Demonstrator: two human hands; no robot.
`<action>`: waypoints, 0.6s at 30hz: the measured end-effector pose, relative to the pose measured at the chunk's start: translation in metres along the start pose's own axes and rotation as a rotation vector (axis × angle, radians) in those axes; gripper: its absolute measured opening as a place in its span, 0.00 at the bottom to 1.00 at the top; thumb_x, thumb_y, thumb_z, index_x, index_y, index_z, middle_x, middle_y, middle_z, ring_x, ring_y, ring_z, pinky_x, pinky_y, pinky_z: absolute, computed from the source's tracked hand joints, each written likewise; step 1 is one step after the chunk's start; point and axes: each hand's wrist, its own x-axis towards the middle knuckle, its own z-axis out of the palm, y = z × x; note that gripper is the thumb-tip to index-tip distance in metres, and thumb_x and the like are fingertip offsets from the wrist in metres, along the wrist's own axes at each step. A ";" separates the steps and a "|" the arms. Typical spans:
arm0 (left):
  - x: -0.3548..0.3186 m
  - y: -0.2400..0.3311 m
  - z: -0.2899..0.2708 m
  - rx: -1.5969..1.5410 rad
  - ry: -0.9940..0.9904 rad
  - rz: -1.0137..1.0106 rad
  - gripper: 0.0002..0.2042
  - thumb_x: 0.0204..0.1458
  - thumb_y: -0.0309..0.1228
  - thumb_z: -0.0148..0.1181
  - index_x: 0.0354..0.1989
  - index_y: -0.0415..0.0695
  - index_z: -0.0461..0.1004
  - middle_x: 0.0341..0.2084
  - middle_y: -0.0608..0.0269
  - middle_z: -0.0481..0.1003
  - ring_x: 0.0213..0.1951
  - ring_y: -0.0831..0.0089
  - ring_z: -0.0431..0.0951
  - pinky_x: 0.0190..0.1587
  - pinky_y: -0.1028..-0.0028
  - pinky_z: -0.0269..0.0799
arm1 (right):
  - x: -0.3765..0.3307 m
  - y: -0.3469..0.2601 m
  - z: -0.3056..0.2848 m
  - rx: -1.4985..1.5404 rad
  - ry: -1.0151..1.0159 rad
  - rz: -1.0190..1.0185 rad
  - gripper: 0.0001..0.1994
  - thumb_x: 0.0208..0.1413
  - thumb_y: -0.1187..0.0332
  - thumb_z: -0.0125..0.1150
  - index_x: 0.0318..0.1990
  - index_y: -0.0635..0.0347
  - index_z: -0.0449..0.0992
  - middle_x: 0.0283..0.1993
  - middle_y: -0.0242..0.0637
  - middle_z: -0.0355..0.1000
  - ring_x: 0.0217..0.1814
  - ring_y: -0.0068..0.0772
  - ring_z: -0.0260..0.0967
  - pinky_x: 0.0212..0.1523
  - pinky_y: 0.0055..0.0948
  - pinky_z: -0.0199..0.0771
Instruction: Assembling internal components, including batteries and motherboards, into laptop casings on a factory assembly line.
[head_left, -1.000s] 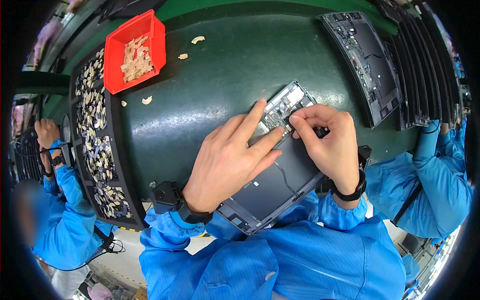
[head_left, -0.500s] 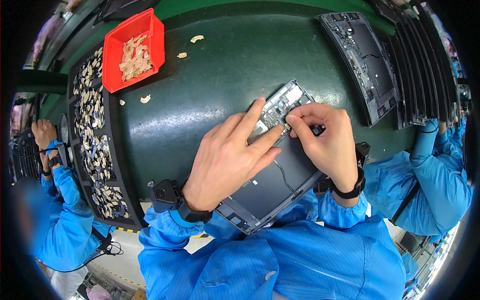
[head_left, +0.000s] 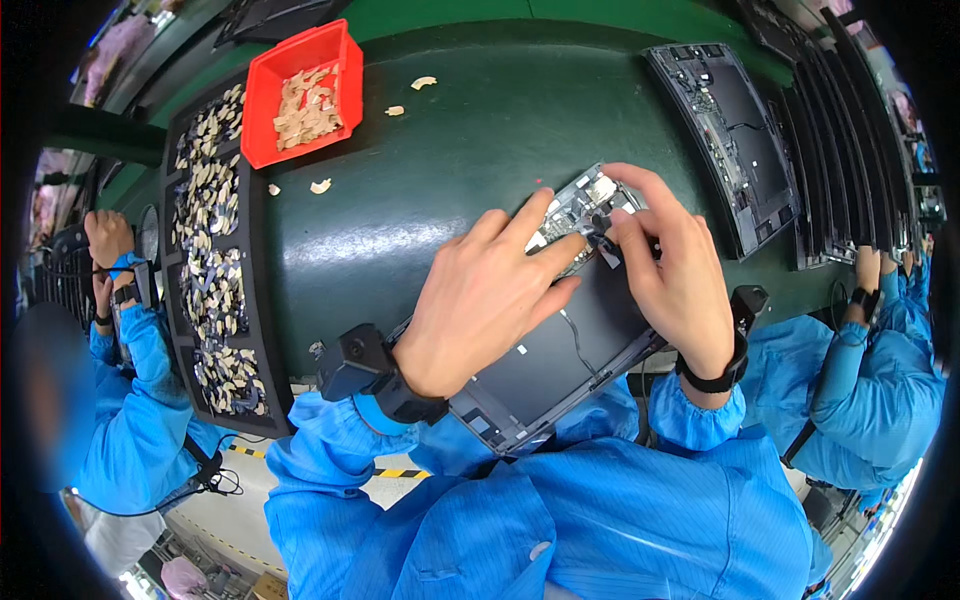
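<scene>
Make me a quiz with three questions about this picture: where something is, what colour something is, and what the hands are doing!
1. Where is the bin of small tan bits?
A. at the far left of the mat
B. on the person's lap
C. under the right hand

2. What colour is that bin?
A. blue
B. red
C. yellow

3. What are the hands doing?
A. both hang in the air
B. both rest on the open device
C. both grip the bin

Answers:
1 A, it stands on the green mat beside the black parts tray.
2 B, its walls are bright red.
3 B, the left hand lies flat on the open device, and the right hand pinches a small part at its top.
</scene>
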 end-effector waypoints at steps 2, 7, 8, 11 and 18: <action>0.002 0.001 0.000 0.018 -0.004 0.001 0.17 0.53 0.40 0.73 0.52 0.55 0.86 0.63 0.52 0.76 0.41 0.60 0.81 0.45 0.64 0.82 | -0.003 0.000 0.000 0.091 0.058 -0.044 0.17 0.64 0.77 0.58 0.60 0.58 0.72 0.29 0.46 0.80 0.30 0.52 0.79 0.34 0.45 0.73; -0.005 -0.003 0.012 0.073 0.047 0.073 0.18 0.53 0.40 0.73 0.54 0.57 0.85 0.64 0.51 0.75 0.42 0.60 0.81 0.45 0.64 0.81 | -0.005 0.014 0.004 0.129 0.075 -0.023 0.11 0.61 0.76 0.63 0.51 0.62 0.79 0.31 0.48 0.81 0.33 0.51 0.81 0.36 0.42 0.77; -0.007 -0.004 0.014 0.089 0.082 0.092 0.19 0.53 0.40 0.73 0.54 0.57 0.85 0.64 0.51 0.75 0.42 0.61 0.81 0.45 0.64 0.81 | -0.005 0.016 0.004 0.066 0.072 -0.053 0.09 0.59 0.75 0.65 0.46 0.63 0.82 0.32 0.48 0.81 0.33 0.49 0.81 0.37 0.40 0.78; -0.010 -0.006 0.017 0.101 0.125 0.108 0.19 0.53 0.40 0.74 0.54 0.57 0.85 0.64 0.51 0.75 0.43 0.61 0.81 0.45 0.65 0.81 | 0.000 0.019 0.007 0.075 0.068 -0.069 0.05 0.57 0.74 0.68 0.39 0.64 0.84 0.32 0.48 0.81 0.35 0.47 0.82 0.38 0.38 0.79; -0.007 -0.003 0.015 0.098 0.081 0.079 0.21 0.53 0.40 0.74 0.56 0.58 0.84 0.66 0.54 0.74 0.43 0.62 0.80 0.44 0.65 0.81 | -0.003 0.036 -0.003 0.262 0.104 -0.016 0.12 0.55 0.79 0.70 0.47 0.67 0.81 0.32 0.40 0.80 0.35 0.30 0.81 0.38 0.29 0.78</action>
